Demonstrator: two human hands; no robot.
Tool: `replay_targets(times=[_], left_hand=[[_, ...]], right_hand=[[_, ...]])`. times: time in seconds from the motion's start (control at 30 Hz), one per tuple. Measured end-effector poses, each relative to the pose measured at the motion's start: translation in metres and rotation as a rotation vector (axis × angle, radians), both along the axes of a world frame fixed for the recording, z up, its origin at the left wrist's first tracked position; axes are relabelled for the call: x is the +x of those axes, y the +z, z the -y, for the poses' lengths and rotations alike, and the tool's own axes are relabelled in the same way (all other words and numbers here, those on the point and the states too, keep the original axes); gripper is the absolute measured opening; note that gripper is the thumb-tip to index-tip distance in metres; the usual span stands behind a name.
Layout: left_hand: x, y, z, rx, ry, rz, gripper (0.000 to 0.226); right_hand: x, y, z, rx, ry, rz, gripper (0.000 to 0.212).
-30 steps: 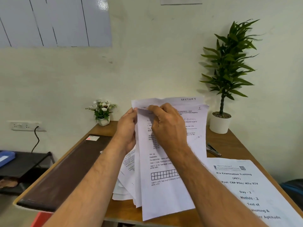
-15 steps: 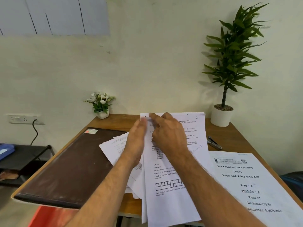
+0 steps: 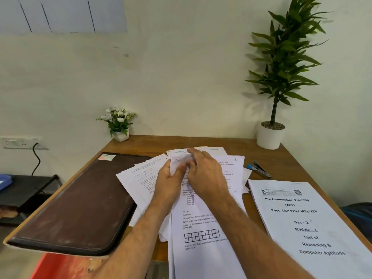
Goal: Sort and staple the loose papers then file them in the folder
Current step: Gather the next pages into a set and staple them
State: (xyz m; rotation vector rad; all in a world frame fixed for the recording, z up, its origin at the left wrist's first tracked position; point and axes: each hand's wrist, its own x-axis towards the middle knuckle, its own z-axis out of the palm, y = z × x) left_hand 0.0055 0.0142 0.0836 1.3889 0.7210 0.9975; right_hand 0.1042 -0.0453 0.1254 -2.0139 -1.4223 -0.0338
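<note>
A fanned heap of loose printed papers (image 3: 203,228) lies on the middle of the wooden desk (image 3: 237,143). My left hand (image 3: 169,182) and my right hand (image 3: 205,174) both pinch the bent top left corner of the sheets (image 3: 178,161) near the heap's far end. A closed brown folder (image 3: 80,202) lies flat to the left of the papers. A small blue and black stapler (image 3: 258,169) rests to the right of the heap. A stapled booklet with a printed title page (image 3: 306,224) lies at the right front.
A small white flower pot (image 3: 119,125) stands at the desk's back left, and a tall green plant in a white pot (image 3: 270,135) at the back right. A black side rack (image 3: 26,190) and wall socket (image 3: 18,142) are to the left. Something red (image 3: 66,266) sits below the desk's front edge.
The sheets were held upright in front of me; both hands have lowered them flat onto the heap on the desk, still pinching the top corner.
</note>
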Motion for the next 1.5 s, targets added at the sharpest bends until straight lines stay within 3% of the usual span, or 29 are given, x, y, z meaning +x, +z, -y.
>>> replay_targets(times=[0.57, 0.97, 1.17, 1.27, 1.5], left_hand=[[0.005, -0.066, -0.003, 0.043, -0.055, -0.076, 0.024], [0.011, -0.096, -0.014, 0.193, 0.01, -0.417, 0.038], [0.006, -0.09, -0.004, 0.228, 0.005, -0.345, 0.025], [0.003, -0.093, 0.0, 0.26, 0.011, -0.37, 0.031], [0.004, -0.088, 0.007, 0.237, 0.073, -0.324, 0.023]], right_hand=[[0.012, -0.084, -0.002, -0.037, -0.012, -0.218, 0.038], [0.021, -0.12, -0.002, 0.028, -0.039, -0.317, 0.03], [0.017, -0.123, 0.002, 0.075, -0.021, -0.335, 0.032], [0.016, -0.126, 0.004, 0.078, -0.011, -0.323, 0.03], [0.02, -0.123, 0.004, 0.114, -0.024, -0.357, 0.01]])
